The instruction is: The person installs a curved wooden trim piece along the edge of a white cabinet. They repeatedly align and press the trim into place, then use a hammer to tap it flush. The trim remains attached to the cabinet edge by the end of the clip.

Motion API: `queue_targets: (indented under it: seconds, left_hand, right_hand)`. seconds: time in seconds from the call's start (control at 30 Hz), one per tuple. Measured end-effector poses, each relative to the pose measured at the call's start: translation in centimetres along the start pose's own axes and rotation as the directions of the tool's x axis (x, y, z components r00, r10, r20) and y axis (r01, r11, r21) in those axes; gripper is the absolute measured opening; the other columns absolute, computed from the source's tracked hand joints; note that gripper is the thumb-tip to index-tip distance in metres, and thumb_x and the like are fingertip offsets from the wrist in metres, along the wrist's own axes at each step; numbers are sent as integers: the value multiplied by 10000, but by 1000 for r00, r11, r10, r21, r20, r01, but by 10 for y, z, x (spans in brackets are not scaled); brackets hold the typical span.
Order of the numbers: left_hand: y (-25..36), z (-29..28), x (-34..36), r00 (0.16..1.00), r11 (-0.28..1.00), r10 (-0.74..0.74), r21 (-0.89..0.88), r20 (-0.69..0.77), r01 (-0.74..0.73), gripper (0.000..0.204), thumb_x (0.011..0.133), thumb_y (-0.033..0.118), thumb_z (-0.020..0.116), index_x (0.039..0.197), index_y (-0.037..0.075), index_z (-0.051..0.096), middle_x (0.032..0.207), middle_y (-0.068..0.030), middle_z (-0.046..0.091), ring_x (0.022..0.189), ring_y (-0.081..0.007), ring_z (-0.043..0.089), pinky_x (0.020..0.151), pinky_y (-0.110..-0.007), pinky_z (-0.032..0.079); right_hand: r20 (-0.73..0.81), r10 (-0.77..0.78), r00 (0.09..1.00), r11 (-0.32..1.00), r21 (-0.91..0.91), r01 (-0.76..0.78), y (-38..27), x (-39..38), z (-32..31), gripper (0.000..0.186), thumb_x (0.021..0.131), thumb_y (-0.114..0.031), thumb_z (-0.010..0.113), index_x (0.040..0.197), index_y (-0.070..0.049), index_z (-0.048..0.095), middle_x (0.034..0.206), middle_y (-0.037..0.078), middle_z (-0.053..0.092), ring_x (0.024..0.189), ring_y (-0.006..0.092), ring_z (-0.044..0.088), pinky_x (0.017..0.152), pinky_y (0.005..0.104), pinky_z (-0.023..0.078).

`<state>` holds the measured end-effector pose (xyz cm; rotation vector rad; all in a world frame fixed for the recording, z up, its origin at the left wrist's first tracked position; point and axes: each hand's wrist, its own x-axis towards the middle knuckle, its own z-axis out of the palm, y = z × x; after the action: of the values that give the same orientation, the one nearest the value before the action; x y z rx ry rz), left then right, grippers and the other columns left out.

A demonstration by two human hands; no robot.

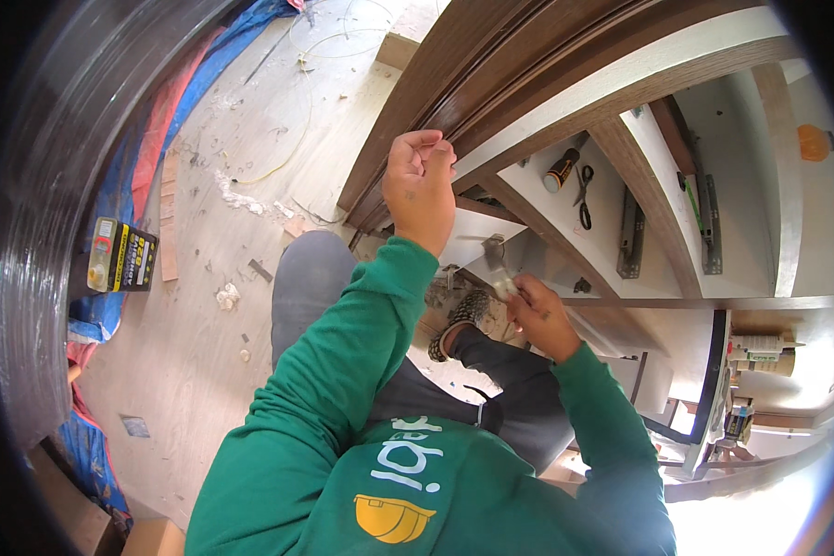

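Raised in front of the dark brown wooden moulding (408, 120), my left hand (421, 195) has its fingers curled in toward the thumb. Anything small between those fingers does not show. My right hand (542, 320) is closed round the pale handle of a putty knife (499, 267). Its metal blade points up and away from me, beside the white cabinet panel (482, 230). The two hands are apart, with the blade below and right of my left hand.
Open cabinet compartments on the right hold scissors (583, 196), a dark cylindrical can (563, 170) and metal drawer runners (632, 236). A yellow-and-black can (125, 255) stands at left near blue sheeting (111, 324). Debris and a thin yellow cable (283, 167) lie on the floor (195, 371).
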<state>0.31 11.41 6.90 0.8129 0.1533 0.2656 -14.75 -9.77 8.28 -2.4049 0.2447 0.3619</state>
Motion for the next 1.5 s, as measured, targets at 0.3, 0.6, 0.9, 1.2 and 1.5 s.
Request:
queue_targets:
  seconds: [0.3, 0.6, 0.9, 1.2, 1.5]
  left_hand:
    - [-14, -8, 21, 982, 987, -159, 23, -101, 162, 130, 1005, 110, 624, 1082, 5, 621, 937, -60, 670, 834, -127, 641, 728, -276, 536]
    - [-19, -9, 23, 983, 986, -162, 8, -85, 164, 170, 990, 167, 620, 1111, 47, 624, 915, -57, 674, 750, -127, 606, 700, -271, 466]
    - [-20, -9, 22, 987, 989, -144, -19, -77, 143, 160, 1000, 173, 620, 1089, 41, 605, 905, -67, 667, 753, -134, 613, 697, -281, 492]
    - [-21, -9, 23, 984, 987, -158, -21, -81, 157, 187, 999, 228, 619, 1073, 57, 604, 882, -62, 669, 721, -140, 598, 692, -288, 470]
    - [-18, -10, 23, 985, 988, -155, -8, -74, 155, 196, 998, 231, 618, 1079, 54, 597, 873, -64, 669, 721, -141, 601, 688, -287, 470]
  right_hand:
    - [-139, -321, 937, 868, -438, 233, -17, 64, 25, 287, 1022, -329, 618, 1020, -45, 664, 829, 200, 687, 765, 432, 670, 671, 497, 511]
    - [-112, -444, 889, 781, -536, 322, -10, 85, 22, 315, 1023, -352, 603, 942, -48, 623, 824, 199, 683, 769, 444, 671, 674, 538, 519]
    - [-141, -467, 873, 763, -562, 318, -14, 90, 28, 309, 1022, -354, 602, 919, -62, 603, 801, 196, 690, 745, 438, 677, 656, 541, 528]
    - [-174, -436, 883, 769, -581, 265, -13, 93, 30, 326, 1024, -366, 598, 899, -65, 599, 773, 200, 681, 732, 450, 668, 647, 549, 520]
    - [-221, -424, 878, 798, -550, 246, -10, 90, 36, 303, 1033, -334, 601, 921, -54, 625, 762, 209, 667, 747, 457, 654, 641, 543, 496]
